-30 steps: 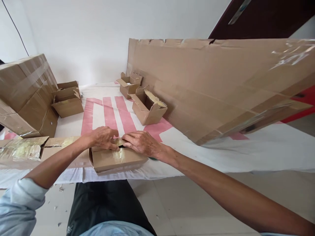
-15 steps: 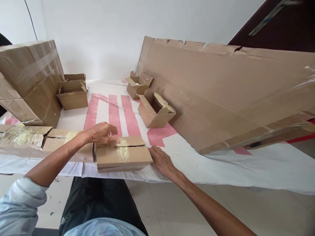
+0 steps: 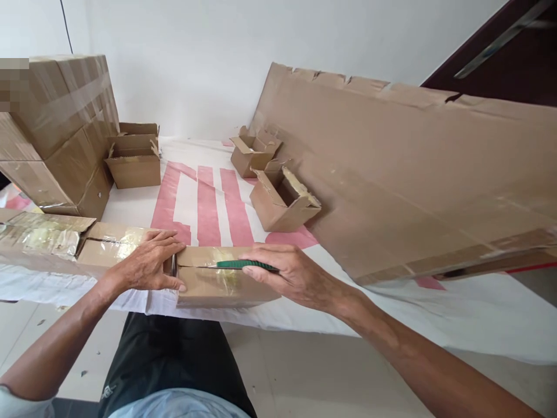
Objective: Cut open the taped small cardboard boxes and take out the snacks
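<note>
A small taped cardboard box (image 3: 204, 288) lies in front of me near the table's front edge, its flaps meeting in a lengthwise seam. My right hand (image 3: 300, 276) is closed around a green-handled utility knife (image 3: 237, 265), whose thin blade points left along that seam. Flat and with fingers spread, my left hand (image 3: 152, 260) rests across the left end of this box and the box beside it. That neighbouring box (image 3: 104, 249) has clear tape over its top, and another taped box (image 3: 41, 238) continues the row to the left.
Large taped cartons (image 3: 73, 116) are stacked at the left. Open small boxes (image 3: 134, 168) stand by them, and an open box (image 3: 278, 203) with yellowish tape sits mid-table. A big cardboard sheet (image 3: 391, 180) leans at the right. White cloth with pink markings (image 3: 209, 203) covers the table.
My right hand has moved from the box's right end to over its top, now showing the green knife. My left hand has shifted left and flattened onto the box's left end.
</note>
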Demonstrator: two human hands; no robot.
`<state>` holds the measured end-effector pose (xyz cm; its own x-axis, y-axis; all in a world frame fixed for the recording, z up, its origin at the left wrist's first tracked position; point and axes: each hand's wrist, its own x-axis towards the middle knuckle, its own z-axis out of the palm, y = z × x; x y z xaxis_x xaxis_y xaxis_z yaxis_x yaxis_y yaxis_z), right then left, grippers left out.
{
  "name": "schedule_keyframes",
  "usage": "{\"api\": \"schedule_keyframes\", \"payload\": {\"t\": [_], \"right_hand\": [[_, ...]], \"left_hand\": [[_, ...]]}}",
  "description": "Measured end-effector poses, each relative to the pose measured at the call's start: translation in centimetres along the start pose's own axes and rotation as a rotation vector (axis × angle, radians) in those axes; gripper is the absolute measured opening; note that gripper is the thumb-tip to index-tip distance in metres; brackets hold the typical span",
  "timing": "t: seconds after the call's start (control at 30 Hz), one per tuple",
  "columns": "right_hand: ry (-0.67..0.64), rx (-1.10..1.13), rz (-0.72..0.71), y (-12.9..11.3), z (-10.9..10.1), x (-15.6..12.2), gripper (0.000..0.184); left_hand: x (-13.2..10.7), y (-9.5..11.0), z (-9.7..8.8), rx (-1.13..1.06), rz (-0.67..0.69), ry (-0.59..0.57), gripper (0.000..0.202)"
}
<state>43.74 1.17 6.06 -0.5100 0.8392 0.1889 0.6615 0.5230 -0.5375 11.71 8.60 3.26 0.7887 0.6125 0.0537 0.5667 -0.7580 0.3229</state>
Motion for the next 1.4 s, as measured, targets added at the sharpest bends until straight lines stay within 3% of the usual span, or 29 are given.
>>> {"api": "schedule_keyframes", "payload": {"t": [0.17,0.37,0.47,0.57,0.67,0.77,0.83,0.9,0.97,1.03,1.1,1.13,1.23,1.3,1.4], "right_hand": [[-0.083,-0.151,-0.073,0.0,0.1,1.9,0.034],[-0.048,-0.277,-0.156,0.0,0.9,2.5,0.039],[-0.061,-0.363,-0.165,0.0,0.3,2.2,0.039],[-0.048,-0.335,-0.101,1.2,-1.9,0.7,0.036],[0.125,-0.180,0.054,4.4,-2.9,-2.3,0.033],[0.343,-0.084,0.286,8.9,0.4,-5.9,0.037],[0.342,-0.109,0.426,11.9,4.5,-8.1,0.036],[0.336,-0.174,0.463,14.1,8.2,-9.4,0.035],[0.372,-0.190,0.460,15.0,10.1,-9.7,0.034],[0.495,-0.170,0.401,14.1,9.7,-8.9,0.034],[0.628,-0.132,0.271,11.8,7.8,-7.3,0.032],[0.631,-0.110,0.182,10.3,6.7,-6.3,0.031],[0.358,-0.159,-0.083,5.5,3.9,-3.2,0.029],[0.226,-0.247,-0.143,3.0,3.2,-1.8,0.031],[0.240,-0.365,-0.229,0.9,3.6,-1.7,0.009]], "left_hand": [[0.0,-0.4,0.3,-0.023,0.024,0.029,0.085],[0.1,-0.5,0.5,-0.045,0.048,0.045,0.083],[0.1,-0.5,0.5,-0.036,0.036,0.045,0.084],[-0.1,-0.5,0.3,-0.044,0.028,0.036,0.087],[-0.1,-0.4,0.0,-0.074,0.029,0.035,0.084],[0.3,-0.2,-0.3,-0.098,0.004,0.063,0.060],[1.0,-0.2,-0.3,-0.095,-0.011,0.078,0.043],[1.8,-0.2,-0.2,-0.072,-0.012,0.085,0.030],[2.6,-0.4,-0.2,-0.074,-0.028,0.107,0.026],[3.3,-0.6,-0.3,-0.133,-0.082,0.128,0.024],[3.9,-0.6,-0.5,-0.219,-0.161,0.153,0.025],[4.1,-0.6,-0.6,-0.249,-0.194,0.171,0.029],[4.4,-0.6,-0.5,-0.275,-0.226,0.248,0.036],[4.5,-0.7,-0.3,-0.278,-0.210,0.276,0.031],[4.3,-1.1,0.1,-0.295,-0.202,0.282,0.025]]}}
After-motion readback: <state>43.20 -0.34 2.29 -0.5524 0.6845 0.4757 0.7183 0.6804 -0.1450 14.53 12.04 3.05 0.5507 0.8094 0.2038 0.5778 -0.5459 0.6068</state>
